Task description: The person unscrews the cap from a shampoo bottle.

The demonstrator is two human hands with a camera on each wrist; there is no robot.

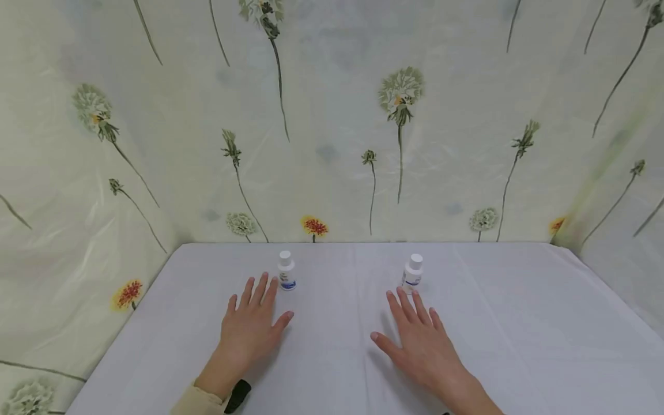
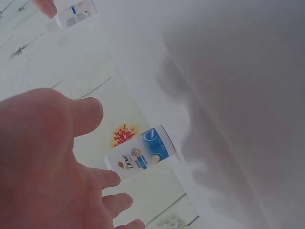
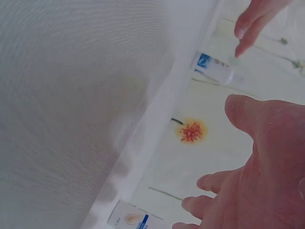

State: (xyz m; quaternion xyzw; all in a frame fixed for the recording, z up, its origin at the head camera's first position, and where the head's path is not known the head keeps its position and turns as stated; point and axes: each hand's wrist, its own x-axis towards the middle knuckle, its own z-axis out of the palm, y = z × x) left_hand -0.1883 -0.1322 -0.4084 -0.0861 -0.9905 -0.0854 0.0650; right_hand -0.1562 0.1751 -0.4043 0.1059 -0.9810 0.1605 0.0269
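Note:
Two small white bottles with white caps stand upright on the white-covered table. The left bottle has a blue band low on its label, and "Dove" is printed on this bottle in the left wrist view. My left hand is held over the table just in front of it, fingers spread, fingertips beside the bottle. The right bottle carries a label with blue print. Spread fingers of my right hand point toward it, their tips overlapping its base in the head view. Both hands hold nothing.
A white cloth covers the table, with faint fold lines. Behind and at both sides hangs a pale curtain printed with dandelions and orange flowers, meeting the table's far edge. A dark band shows at my left wrist by the beige sleeve.

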